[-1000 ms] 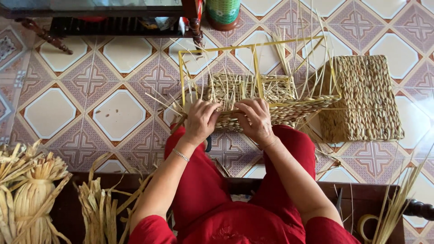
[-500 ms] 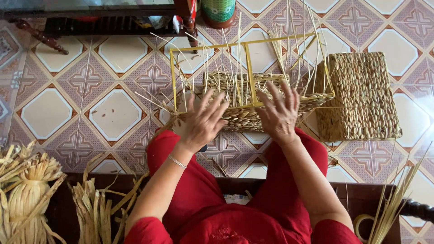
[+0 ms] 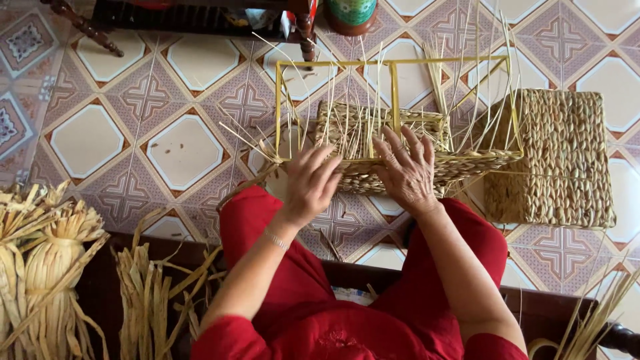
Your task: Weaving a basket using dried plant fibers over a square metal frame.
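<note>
Covering floor [image 3: 187, 143]: patterned tiles; straw bundles [image 3: 47, 267] lower left.

Green jar [image 3: 351, 11], upper centre: top edge cropping it. Dried straw bundles [image 3: 40, 267], lower left: left edge cutting them off. Right hand [image 3: 408, 170] hiding part of basket weave [image 3: 373, 177] beneath.

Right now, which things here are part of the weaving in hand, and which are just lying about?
In hand:
left hand
right hand
half-woven basket
yellow frame

Lying about:
finished woven basket
dried fibre bundles
loose strips
green pot
</note>
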